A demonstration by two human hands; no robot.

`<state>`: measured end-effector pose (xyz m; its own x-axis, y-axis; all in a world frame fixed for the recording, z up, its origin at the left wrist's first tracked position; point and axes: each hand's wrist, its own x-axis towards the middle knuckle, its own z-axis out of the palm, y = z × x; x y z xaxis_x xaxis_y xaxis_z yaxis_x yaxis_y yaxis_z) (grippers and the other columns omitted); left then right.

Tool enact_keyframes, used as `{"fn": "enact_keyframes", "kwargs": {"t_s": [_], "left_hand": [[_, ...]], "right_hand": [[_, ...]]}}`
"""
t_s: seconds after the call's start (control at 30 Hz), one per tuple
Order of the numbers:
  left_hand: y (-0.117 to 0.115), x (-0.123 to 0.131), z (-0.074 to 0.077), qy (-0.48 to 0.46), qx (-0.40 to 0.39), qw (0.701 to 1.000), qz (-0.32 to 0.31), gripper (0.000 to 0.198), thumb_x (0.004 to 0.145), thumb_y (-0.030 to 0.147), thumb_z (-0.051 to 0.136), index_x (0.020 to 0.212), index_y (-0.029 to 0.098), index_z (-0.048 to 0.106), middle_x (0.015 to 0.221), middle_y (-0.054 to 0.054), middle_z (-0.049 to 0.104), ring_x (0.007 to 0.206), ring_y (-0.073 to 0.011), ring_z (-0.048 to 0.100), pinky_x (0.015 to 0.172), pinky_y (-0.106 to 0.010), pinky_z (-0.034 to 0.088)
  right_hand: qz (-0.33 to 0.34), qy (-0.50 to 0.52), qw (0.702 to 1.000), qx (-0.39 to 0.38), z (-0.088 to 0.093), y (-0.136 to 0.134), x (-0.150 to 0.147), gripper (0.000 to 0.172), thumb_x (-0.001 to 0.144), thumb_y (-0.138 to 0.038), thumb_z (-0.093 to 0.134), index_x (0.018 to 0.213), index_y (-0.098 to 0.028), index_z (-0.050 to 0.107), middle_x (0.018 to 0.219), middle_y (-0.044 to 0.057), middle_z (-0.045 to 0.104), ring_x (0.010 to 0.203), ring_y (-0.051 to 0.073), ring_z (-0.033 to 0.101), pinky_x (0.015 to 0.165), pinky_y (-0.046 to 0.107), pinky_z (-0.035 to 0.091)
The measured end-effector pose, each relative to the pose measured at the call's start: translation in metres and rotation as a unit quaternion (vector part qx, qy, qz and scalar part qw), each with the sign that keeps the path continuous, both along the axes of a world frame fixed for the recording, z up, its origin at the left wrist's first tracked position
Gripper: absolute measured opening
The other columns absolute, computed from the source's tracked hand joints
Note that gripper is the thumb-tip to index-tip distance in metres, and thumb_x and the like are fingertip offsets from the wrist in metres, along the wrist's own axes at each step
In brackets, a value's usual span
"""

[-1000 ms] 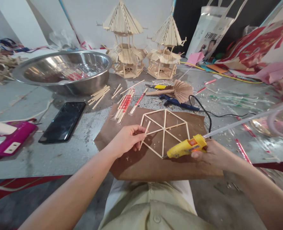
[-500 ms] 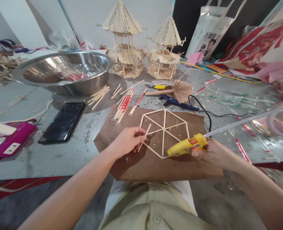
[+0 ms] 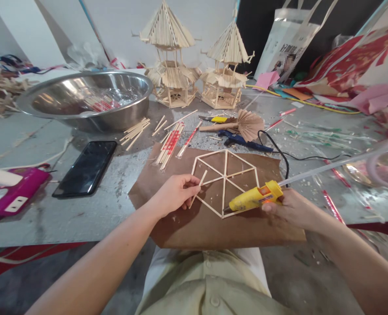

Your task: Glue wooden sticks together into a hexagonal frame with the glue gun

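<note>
A hexagonal frame of thin wooden sticks, with spokes meeting at its centre, lies on a brown paper sheet. My right hand is closed around a yellow hot glue gun, whose dark nozzle sits at the frame's near corner. A long clear glue stick runs out of the gun's back end. At the frame's left side my left hand pinches a short wooden stick between thumb and fingers, tilted over the left corner. My fingers partly cover that corner.
Two wooden-stick pagoda models stand at the back beside a steel basin. A phone and a purple device lie left. Loose sticks, packaged chopsticks, a yellow-black cutter and dark-blue pliers lie beyond the paper.
The glue gun has tipped slightly, its nozzle now a little higher and just inside the near corner. My left hand and its stick stay in place.
</note>
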<state>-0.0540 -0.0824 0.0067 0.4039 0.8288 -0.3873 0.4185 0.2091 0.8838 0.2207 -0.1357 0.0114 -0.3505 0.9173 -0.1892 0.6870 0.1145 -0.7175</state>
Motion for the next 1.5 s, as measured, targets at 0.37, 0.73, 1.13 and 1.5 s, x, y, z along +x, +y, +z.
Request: {"fn": "enact_keyframes", "kwargs": {"t_s": [0.37,0.73,1.13,1.5], "left_hand": [[0.001,-0.002,-0.003,-0.008,0.003,1.000,-0.005,0.020,0.070,0.032,0.052,0.081,0.014,0.053,0.041,0.006,0.045,0.037,-0.0069,0.044,0.037,-0.016,0.037],[0.001,-0.001,-0.002,-0.006,-0.002,1.000,-0.005,0.019,0.071,0.031,0.052,0.080,0.014,0.053,0.042,0.006,0.045,0.038,-0.0067,0.045,0.038,-0.016,0.037],[0.000,-0.001,0.000,-0.005,-0.002,1.000,0.002,0.020,0.070,0.031,0.053,0.081,0.015,0.053,0.042,0.006,0.045,0.038,-0.0064,0.044,0.037,-0.016,0.037],[0.000,-0.001,0.000,-0.003,-0.002,1.000,-0.001,0.019,0.070,0.031,0.052,0.080,0.014,0.053,0.043,0.006,0.045,0.038,-0.0063,0.044,0.037,-0.016,0.037]], "right_hand": [[-0.007,-0.003,1.000,0.005,0.000,0.003,0.000,0.036,0.074,-0.049,0.044,0.074,-0.017,0.061,0.056,0.002,0.058,0.058,0.017,0.055,0.053,0.027,0.044],[-0.029,-0.013,0.999,0.016,-0.001,0.007,0.002,0.034,0.073,-0.048,0.045,0.068,-0.017,0.059,0.055,0.000,0.054,0.050,0.013,0.049,0.044,0.023,0.040],[-0.047,-0.009,0.999,0.010,-0.009,0.014,0.006,0.040,0.073,-0.052,0.042,0.056,-0.017,0.053,0.055,0.001,0.054,0.052,0.014,0.050,0.049,0.025,0.040],[-0.064,-0.031,0.997,0.038,-0.007,0.018,0.004,0.040,0.073,-0.051,0.042,0.057,-0.017,0.054,0.050,0.000,0.052,0.047,0.012,0.047,0.043,0.022,0.037]]}}
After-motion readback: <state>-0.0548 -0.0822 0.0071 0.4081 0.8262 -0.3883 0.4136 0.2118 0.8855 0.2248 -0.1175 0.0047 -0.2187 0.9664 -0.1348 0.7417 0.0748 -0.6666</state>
